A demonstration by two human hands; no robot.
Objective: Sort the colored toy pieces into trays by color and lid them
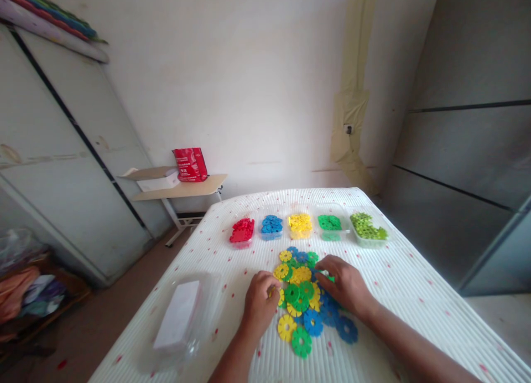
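Observation:
A loose pile of flat plastic flower-shaped discs in yellow, green and blue (301, 297) lies on the table in front of me. My left hand (260, 301) is at the pile's left edge, its fingers curled in a pinch with a bit of a yellow disc showing between them. At the upper right side of the pile is my right hand (348, 286), thumb and forefinger close together beside blue pieces. What those fingertips hold, if anything, is too blurred to make out.
Behind the pile, clear tubs hold red (242, 231), blue (271, 226), yellow (300, 225), green (330, 223) and light green pieces (367, 227). A clear container with a white block (178, 315) lies at left. Farther back, a small desk (191, 188) bears a red bag (190, 164).

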